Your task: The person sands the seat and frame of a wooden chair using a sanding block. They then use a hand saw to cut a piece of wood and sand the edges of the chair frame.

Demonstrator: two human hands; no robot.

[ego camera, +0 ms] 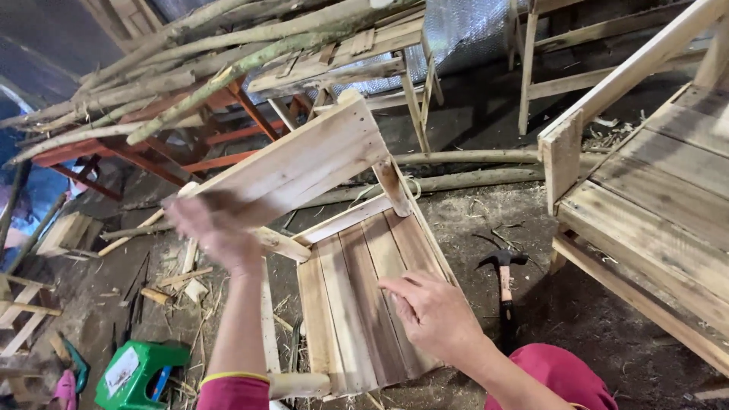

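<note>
A small wooden chair [364, 296] made of rough planks stands on the dirt floor in front of me, its slatted seat toward me and its plank backrest [296, 163] tilted away. My left hand [216, 228] is blurred and grips the lower left edge of the backrest. My right hand [433, 311] rests on the right part of the seat with fingers spread flat on the slats.
A hammer [503, 277] lies on the ground right of the chair. A large wooden bench frame [653, 205] stands at the right. Long branches [190, 68] lie on a red frame behind. A green plastic stool [137, 372] sits at the lower left.
</note>
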